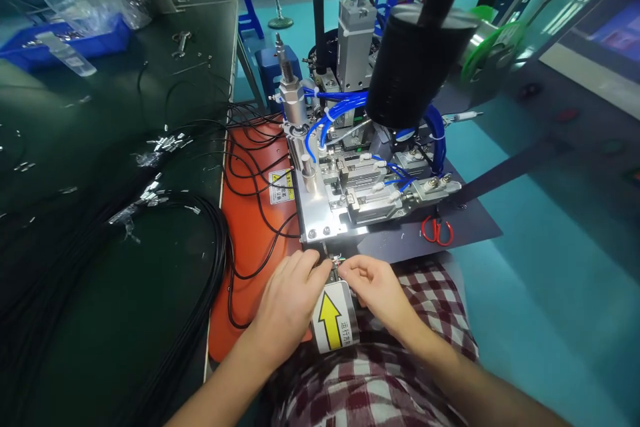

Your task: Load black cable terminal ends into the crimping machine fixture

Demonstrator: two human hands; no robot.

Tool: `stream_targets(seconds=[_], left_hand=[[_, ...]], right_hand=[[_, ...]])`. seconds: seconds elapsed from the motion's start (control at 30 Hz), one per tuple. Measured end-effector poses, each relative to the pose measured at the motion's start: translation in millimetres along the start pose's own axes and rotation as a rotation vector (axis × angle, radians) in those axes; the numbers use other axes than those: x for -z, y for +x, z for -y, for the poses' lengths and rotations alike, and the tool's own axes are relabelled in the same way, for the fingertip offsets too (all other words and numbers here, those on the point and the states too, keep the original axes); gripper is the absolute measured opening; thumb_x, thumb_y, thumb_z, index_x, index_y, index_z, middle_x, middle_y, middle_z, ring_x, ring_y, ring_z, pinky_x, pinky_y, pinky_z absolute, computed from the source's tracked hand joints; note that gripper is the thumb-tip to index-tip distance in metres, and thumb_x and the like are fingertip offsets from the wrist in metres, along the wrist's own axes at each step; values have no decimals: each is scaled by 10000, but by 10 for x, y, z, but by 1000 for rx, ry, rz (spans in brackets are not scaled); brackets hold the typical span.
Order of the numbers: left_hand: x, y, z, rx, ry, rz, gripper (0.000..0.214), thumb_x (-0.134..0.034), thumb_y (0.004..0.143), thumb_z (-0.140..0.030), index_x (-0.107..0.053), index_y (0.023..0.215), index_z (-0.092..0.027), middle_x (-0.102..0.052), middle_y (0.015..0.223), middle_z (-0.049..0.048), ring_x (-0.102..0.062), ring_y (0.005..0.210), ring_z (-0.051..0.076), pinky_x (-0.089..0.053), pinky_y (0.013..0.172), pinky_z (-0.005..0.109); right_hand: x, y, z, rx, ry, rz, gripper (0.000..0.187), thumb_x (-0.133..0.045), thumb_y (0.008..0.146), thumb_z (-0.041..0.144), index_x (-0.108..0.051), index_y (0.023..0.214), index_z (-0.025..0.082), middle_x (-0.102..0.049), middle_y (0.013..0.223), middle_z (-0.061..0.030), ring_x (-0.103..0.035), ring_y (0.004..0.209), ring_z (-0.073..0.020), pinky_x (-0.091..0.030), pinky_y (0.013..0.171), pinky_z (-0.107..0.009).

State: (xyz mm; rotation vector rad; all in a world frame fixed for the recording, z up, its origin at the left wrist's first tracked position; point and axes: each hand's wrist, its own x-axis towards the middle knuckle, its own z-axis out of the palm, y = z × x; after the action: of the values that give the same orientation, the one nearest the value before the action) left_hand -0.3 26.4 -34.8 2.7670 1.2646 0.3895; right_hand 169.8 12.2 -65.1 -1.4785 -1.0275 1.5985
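Observation:
My left hand (295,287) is closed at the front of a metal bench machine (320,210), its thumb and fingertips curled together; what they grip is hidden. Close on its right, my right hand (373,283) pinches at a small bunch of thin coloured wires (337,259). The fingertips of both hands nearly meet over a narrow metal guide. Just below them is a white plate (333,317) with a yellow arrow. Black cables (260,213) trail over the orange board (245,240) to the left of the machine.
Coiled black cable (215,233) and small loose terminals (167,141) lie on the dark table. A blue tray (100,43) and wrench (183,43) sit farther back. Red-handled scissors (437,232) rest right of the machine. A black cylinder (415,63) hangs above it; a green reel (495,50) stands behind.

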Motion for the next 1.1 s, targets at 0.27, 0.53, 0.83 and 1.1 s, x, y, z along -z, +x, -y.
stream_targets(seconds=[0.27,0.53,0.83,1.1], left_hand=[[34,-5,-93,27,215,-8,284,-460,883,-90,-639,1100,-132,-570,811,75,-499,675,209,-420,561,316],[51,-47,-223,102,306,47,417,-429,814,12,-610,1161,-133,-628,943,92,-570,699,193,-498,590,301],[-88,-148,-130,146,43,-44,457,-417,800,-11,-577,1206,-148,-614,1063,119,-582,894,234,-547,743,356],[-102,-123,-127,162,19,-87,425,-412,815,-39,-608,1169,-168,-638,1029,106,-592,851,225,-531,707,344]], right_hand=[[59,-4,91,404,-562,-198,159,-518,862,252,-602,733,210,-523,593,18,-466,548,-143,-346,553,-275],[158,179,74,112,10,147,206,-568,811,376,-542,709,199,-395,507,81,-333,438,-95,-273,426,-229],[219,217,63,171,-81,134,142,-584,808,302,-553,723,193,-467,570,64,-403,489,-93,-322,469,-223],[200,259,-12,128,41,93,288,-604,806,452,-599,775,166,-520,578,45,-445,450,-91,-360,435,-228]])
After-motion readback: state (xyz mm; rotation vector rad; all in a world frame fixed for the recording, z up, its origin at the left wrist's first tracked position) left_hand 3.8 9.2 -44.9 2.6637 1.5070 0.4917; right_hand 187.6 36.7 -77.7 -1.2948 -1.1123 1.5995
